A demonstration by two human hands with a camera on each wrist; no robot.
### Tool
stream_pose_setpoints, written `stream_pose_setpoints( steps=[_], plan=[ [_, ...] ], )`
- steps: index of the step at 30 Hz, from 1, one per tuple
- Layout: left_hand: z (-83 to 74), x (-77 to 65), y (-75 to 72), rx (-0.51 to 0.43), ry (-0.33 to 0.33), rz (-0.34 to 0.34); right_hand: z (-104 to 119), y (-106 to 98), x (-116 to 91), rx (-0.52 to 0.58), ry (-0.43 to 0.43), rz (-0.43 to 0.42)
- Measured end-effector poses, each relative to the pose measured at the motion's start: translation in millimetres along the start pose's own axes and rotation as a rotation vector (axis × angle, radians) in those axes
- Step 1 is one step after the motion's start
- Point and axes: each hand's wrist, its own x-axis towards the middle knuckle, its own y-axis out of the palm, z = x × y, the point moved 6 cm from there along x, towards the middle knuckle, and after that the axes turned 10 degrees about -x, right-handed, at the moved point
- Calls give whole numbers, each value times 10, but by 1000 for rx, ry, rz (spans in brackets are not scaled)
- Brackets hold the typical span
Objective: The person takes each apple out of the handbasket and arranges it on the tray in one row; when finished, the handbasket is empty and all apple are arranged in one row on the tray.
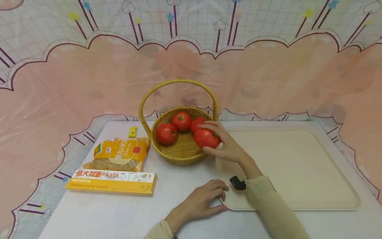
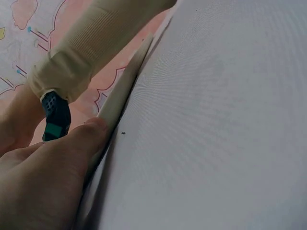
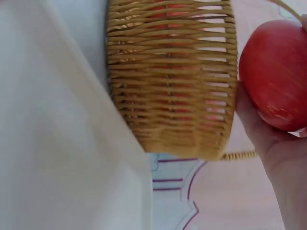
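Note:
My right hand (image 1: 225,146) grips a red apple (image 1: 206,138) at the right rim of a woven basket (image 1: 170,158), thumb below and fingers over the top. In the right wrist view the held apple (image 3: 276,76) shows beside the basket's wall (image 3: 168,96). Three more red apples, one of them this left apple (image 1: 166,133), lie in the basket; the right one is partly covered by the hand. My left hand (image 1: 203,200) holds the near left corner of a cream tray (image 1: 286,166), fingers bent over its rim and thumb (image 2: 93,127) against its edge.
Left of the basket lie a yellow noodle bag (image 1: 119,152), a pasta box (image 1: 110,184) in front of it and a small yellow packet (image 1: 133,131). The basket's tall handle (image 1: 179,80) arches over it. A patterned cloth (image 1: 268,79) hangs behind the white table (image 1: 119,215).

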Motion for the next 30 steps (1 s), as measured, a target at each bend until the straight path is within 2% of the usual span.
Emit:
stream_pose_setpoints(
  steps=[4, 9, 12, 19, 30],
  plan=[
    [3, -5, 1, -11, -14, -7, 136, -121, -112, 30, 14, -44],
    [-1, -15, 10, -22, -13, -5, 119, -168, -176, 12, 28, -48],
    [-5, -24, 20, -16, -3, -4, 66, -166, -202, -3, 44, -35],
    [-7, -7, 21, -16, 4, -13, -290, -126, -242, -37, 68, -23],
    [-2, 2, 10, -6, -2, -12, -436, -230, -299, -123, 87, 30]
  ],
)
